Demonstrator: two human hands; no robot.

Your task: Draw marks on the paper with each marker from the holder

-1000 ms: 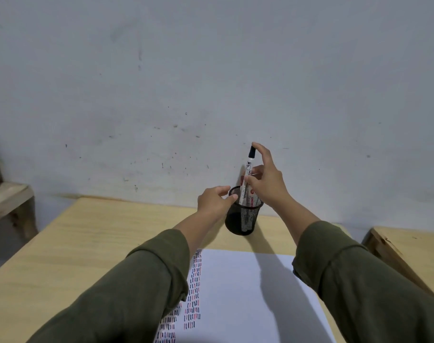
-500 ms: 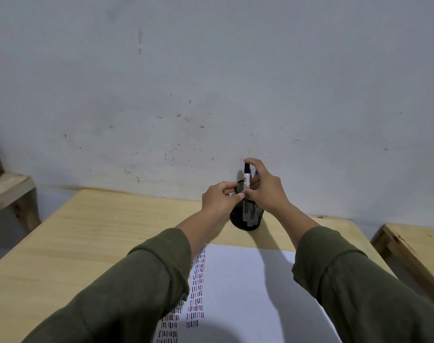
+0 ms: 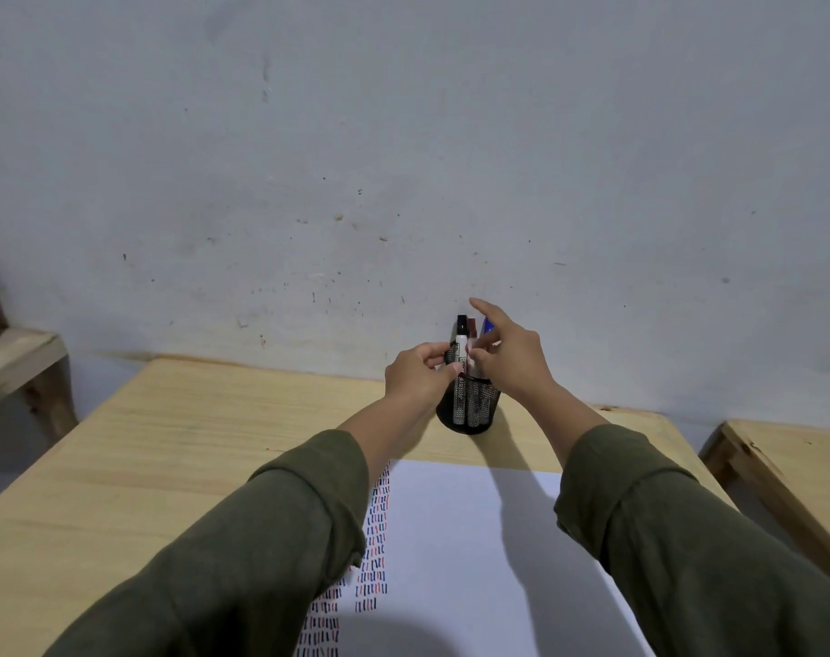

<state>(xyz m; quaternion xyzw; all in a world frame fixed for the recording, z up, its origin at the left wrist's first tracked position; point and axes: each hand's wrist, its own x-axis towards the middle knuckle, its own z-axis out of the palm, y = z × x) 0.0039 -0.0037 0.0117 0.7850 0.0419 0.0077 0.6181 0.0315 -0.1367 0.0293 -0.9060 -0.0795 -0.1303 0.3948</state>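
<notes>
Black mesh holder (image 3: 470, 410) sits at the far middle of the wooden counter (image 3: 176, 448), beyond the paper (image 3: 474, 538). Three markers upright inside: black-capped marker (image 3: 461, 343), red one (image 3: 472, 328), blue one (image 3: 487, 324); long axes vertical. Left hand (image 3: 415, 379) curls round the holder's rim, steadying it. Right hand (image 3: 508, 358) is directly over the markers, fingers (image 3: 480, 306) spread loose, thumb touching the barrels, nothing clearly gripped. Right hand is nearer; next pick is probably straight up. One sheet, already marked with dash columns along its left side.
</notes>
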